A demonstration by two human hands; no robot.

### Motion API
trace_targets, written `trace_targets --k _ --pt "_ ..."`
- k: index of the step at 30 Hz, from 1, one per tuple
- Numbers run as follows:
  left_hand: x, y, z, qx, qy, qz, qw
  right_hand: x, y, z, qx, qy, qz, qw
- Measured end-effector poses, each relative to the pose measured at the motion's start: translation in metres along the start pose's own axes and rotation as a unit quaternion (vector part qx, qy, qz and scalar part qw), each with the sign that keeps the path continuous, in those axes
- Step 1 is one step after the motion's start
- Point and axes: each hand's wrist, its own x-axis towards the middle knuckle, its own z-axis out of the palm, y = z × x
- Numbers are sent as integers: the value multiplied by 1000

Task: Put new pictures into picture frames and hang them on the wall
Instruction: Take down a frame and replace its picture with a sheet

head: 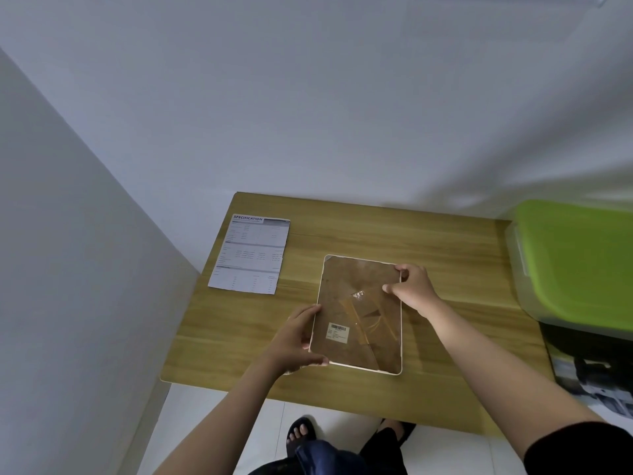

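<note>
Picture frame (pixel 359 313) back-side up over table (pixel 445 269), long axis near-to-far. Our left hand (pixel 294 337) grips near-left edge, right hand (pixel 412 286) pinches far-right edge. New sheet (pixel 249 254) lies far-left, nearer our left hand.

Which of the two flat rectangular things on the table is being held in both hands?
The picture frame, wrapped in clear plastic with a barcode sticker; the left hand and right hand grip its edges. The printed specification sheet lies untouched, farther left.
</note>
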Motion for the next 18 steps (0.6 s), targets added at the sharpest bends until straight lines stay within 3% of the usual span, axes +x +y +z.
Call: trace_targets --k 9,13,18 --pt "1 -4 0 -11 10 5 1000 8 -9 -12 72 -40 53 995" --pt "1 -6 4 3 38 10 999 -7 -14 -5 52 -83 45 994" --pt "0 -3 9 -15 58 12 998 -28 -7 9 123 -15 -4 992"
